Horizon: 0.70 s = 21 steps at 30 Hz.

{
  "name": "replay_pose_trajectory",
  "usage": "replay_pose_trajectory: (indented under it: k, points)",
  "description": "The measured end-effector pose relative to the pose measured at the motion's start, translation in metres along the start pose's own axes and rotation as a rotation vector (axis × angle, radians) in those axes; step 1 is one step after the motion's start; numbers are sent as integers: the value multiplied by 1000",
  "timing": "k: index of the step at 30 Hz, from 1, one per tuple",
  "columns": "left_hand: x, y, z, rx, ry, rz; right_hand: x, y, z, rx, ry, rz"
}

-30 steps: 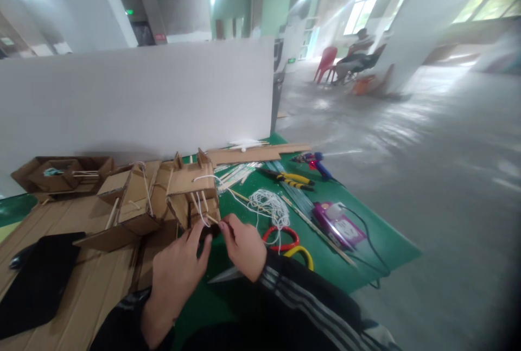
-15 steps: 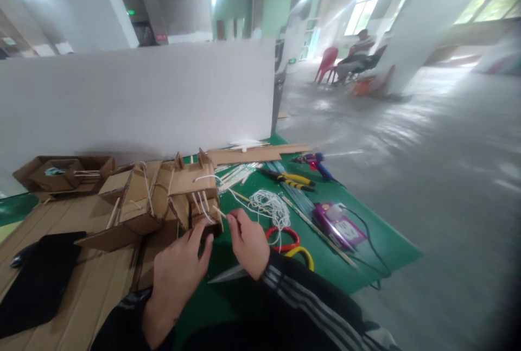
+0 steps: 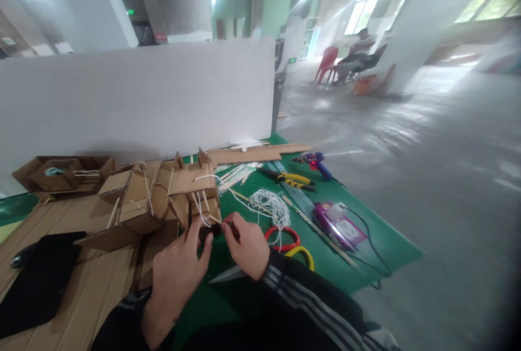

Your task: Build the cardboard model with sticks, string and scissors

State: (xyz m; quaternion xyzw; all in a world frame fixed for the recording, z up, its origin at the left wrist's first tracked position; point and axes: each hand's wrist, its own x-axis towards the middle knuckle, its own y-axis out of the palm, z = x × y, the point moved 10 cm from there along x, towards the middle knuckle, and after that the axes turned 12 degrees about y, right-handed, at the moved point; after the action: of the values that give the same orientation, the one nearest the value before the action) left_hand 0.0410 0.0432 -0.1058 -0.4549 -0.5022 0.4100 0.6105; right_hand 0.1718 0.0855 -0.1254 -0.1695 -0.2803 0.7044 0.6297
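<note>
A brown cardboard structure (image 3: 191, 183) with small wooden sticks and a white string stands on the green table. At its near right compartment, my left hand (image 3: 179, 264) has its thumb and index finger apart, with the index fingertip by the string; what the fingertips touch is partly hidden. My right hand (image 3: 246, 242) pinches the right end of a short wooden stick (image 3: 214, 219), whose other end reaches into the compartment beside the string. A tangle of white string (image 3: 271, 207) lies right of the structure, joined by a strand running to it.
Scissors with red and yellow handles (image 3: 299, 256) lie under my right wrist. Farther off are pliers (image 3: 293, 178), a glue gun (image 3: 319, 166) and a purple power strip (image 3: 340, 226). A white panel (image 3: 142, 101) stands behind; a person (image 3: 360, 50) sits far away.
My right hand's fingertips have moved slightly left and down with the stick, whose far end is now lower, inside the compartment. The string there has shifted a little.
</note>
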Motion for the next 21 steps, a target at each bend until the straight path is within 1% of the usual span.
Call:
replay_pose_trajectory:
  k: [8,16,21]
  points:
    - [0,5,-1,-1,-1,38,0,-3,-2,-13,-5,-32]
    - [1,1,0,-38,-12,14,0,3,0,-89,-13,-17]
    - [0,1,0,-37,-16,-6,1,1,-1,-105,1,-29]
